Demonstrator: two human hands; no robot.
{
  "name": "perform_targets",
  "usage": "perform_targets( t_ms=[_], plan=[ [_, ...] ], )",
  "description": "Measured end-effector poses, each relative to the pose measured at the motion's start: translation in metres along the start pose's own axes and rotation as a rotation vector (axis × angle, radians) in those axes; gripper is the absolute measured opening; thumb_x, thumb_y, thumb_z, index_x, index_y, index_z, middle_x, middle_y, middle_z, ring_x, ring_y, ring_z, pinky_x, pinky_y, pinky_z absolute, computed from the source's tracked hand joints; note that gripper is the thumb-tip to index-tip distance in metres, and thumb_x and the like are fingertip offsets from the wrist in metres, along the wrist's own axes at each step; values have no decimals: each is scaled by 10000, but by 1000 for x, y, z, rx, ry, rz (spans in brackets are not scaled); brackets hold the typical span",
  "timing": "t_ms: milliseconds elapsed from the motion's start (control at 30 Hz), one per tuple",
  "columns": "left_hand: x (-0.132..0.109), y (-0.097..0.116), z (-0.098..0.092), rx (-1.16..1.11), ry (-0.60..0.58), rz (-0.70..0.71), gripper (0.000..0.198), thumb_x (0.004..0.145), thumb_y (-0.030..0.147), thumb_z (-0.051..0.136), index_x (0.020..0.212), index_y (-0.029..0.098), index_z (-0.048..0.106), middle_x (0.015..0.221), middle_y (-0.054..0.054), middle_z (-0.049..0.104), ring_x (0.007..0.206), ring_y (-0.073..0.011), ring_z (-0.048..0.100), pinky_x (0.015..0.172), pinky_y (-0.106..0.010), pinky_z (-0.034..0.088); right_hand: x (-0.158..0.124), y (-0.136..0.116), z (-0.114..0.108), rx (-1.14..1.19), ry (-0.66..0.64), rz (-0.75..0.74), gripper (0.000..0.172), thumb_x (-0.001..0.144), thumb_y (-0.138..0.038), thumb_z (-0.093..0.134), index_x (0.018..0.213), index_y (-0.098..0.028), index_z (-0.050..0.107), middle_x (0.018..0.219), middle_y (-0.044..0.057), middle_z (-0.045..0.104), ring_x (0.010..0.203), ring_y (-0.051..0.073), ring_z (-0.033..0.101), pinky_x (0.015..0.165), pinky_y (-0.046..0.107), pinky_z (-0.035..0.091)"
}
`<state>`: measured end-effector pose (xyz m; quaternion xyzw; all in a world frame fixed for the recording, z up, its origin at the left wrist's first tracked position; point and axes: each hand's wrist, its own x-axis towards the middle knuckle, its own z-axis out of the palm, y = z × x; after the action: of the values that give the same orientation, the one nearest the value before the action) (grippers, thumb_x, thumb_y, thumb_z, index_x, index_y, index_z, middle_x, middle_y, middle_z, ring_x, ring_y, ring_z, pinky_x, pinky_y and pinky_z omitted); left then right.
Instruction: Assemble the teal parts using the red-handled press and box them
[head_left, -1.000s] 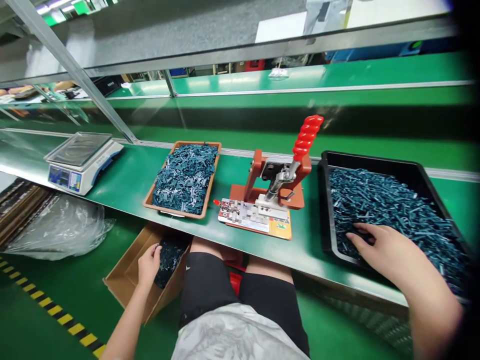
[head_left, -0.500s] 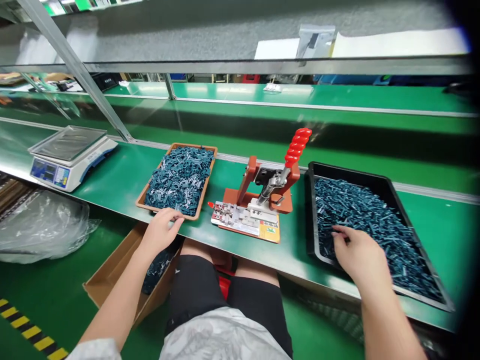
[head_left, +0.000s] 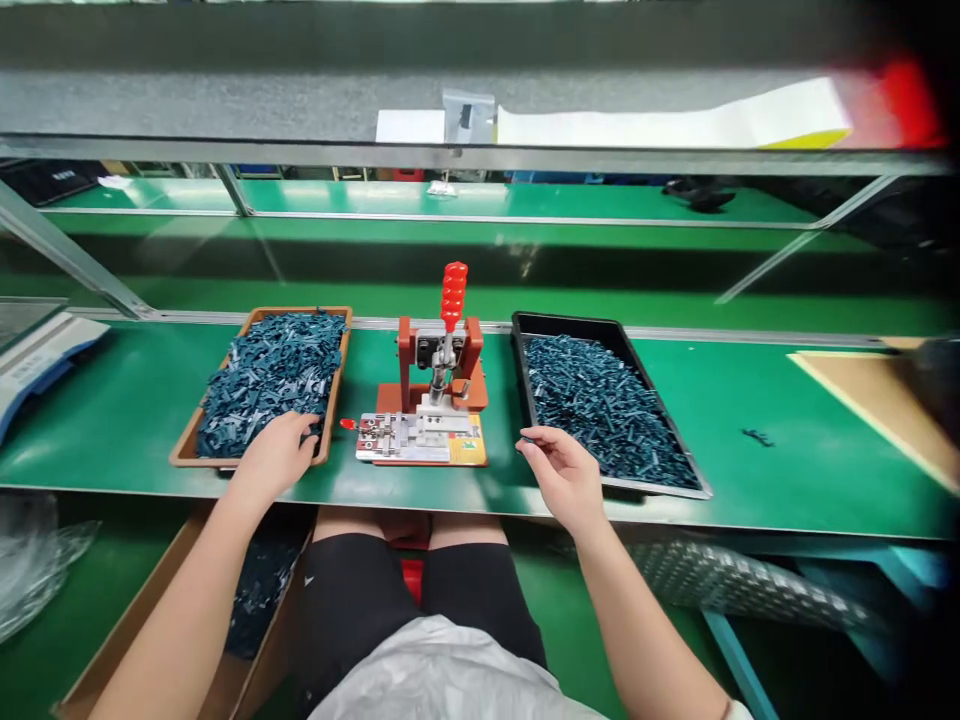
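Note:
My left hand (head_left: 276,457) lies over the front rim of a brown tray (head_left: 300,314), its fingertips on the heaped dark blue plastic parts (head_left: 270,375). I cannot tell whether those fingers hold anything. My right hand (head_left: 562,475) hangs above the near corner of a black tray (head_left: 570,322), pinching a small dark blue part (head_left: 529,438). That tray is full of similar, longer parts (head_left: 600,405). Between the trays stands a toggle press with a red handle (head_left: 453,295), its metal jig plate (head_left: 416,438) nearest my hands.
A cardboard box (head_left: 112,640) of dark parts sits under the bench by my left leg. A digital scale (head_left: 37,365) is cut off at the far left. A tan board (head_left: 877,405) and one stray part (head_left: 757,436) lie on the green bench at right.
My view has swung and levelled out. My right hand has left the black tray's parts for its near corner, now pinching a part. My left hand has moved further onto the brown tray.

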<state>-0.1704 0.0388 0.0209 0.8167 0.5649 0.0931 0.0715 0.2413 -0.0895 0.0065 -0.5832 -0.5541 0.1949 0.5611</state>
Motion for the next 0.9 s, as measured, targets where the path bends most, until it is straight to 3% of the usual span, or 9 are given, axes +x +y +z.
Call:
perform_targets(
  t_ms=[167, 233, 333, 500, 600, 667, 733, 833, 900],
  plan=[
    [-10, 2, -6, 27, 61, -16, 498, 950, 231, 377, 1376, 122, 612, 1059, -149, 651, 1048, -297, 649, 990, -439, 539, -12, 5, 46, -64, -118, -238, 156, 986, -299, 580, 1052, -231, 703, 802, 26, 690, 681, 186, 648, 656, 318, 558],
    [-11, -2, -8, 3, 123, -44, 497, 939, 205, 373, 1361, 135, 627, 1051, -136, 637, 1031, -278, 648, 984, -421, 536, -14, 17, 59, -74, -84, -208, 123, 968, -303, 606, 1022, -233, 691, 762, 11, 682, 616, 177, 625, 598, 303, 538],
    [-9, -12, -7, -78, 244, -120, 399, 907, 241, 448, 1188, 160, 720, 969, -98, 636, 880, -233, 650, 925, -389, 551, -16, 34, 67, -60, -24, -113, 156, 980, -336, 601, 905, -236, 694, 830, 41, 722, 687, 200, 675, 616, 316, 554],
    [2, -20, -3, -354, 404, -345, 339, 807, 381, 609, 1021, 153, 741, 806, -36, 640, 661, -165, 580, 715, -326, 552, -16, 46, 70, 152, -64, 30, 259, 1020, -411, 546, 1099, -236, 720, 1029, 91, 759, 844, 239, 759, 721, 369, 634],
    [2, -6, -11, -466, 552, -416, 315, 760, 389, 668, 953, 147, 722, 755, -22, 649, 644, -151, 580, 674, -301, 544, -16, 48, 72, 250, -80, 108, 285, 1024, -453, 542, 1149, -235, 677, 1008, 88, 773, 866, 249, 772, 737, 379, 654],
    [-4, 14, -18, -504, 664, -380, 287, 762, 399, 705, 920, 159, 710, 795, -33, 690, 692, -157, 624, 711, -303, 563, -16, 49, 73, 256, -70, 120, 269, 1025, -452, 541, 1127, -237, 668, 980, 77, 774, 856, 244, 770, 739, 377, 653],
    [-11, 42, -20, -592, 609, -305, 260, 778, 398, 728, 912, 176, 716, 861, -49, 736, 757, -171, 678, 758, -311, 588, -15, 50, 73, 194, -45, 88, 244, 1020, -431, 546, 1071, -237, 685, 995, 79, 765, 864, 241, 761, 748, 377, 645],
    [-14, 87, -7, -750, 268, -201, 229, 816, 354, 716, 976, 195, 749, 935, -64, 781, 827, -199, 734, 804, -333, 617, -14, 50, 72, 108, -23, 62, 223, 1008, -398, 556, 1034, -235, 705, 999, 82, 756, 858, 243, 750, 750, 380, 630],
    [-7, 110, 9, -743, 112, -138, 222, 845, 309, 688, 1026, 205, 763, 980, -66, 795, 862, -210, 745, 847, -355, 618, -13, 50, 72, 106, -35, 89, 219, 1004, -392, 557, 1058, -235, 699, 960, 72, 760, 819, 239, 750, 744, 381, 628]
  ],
)
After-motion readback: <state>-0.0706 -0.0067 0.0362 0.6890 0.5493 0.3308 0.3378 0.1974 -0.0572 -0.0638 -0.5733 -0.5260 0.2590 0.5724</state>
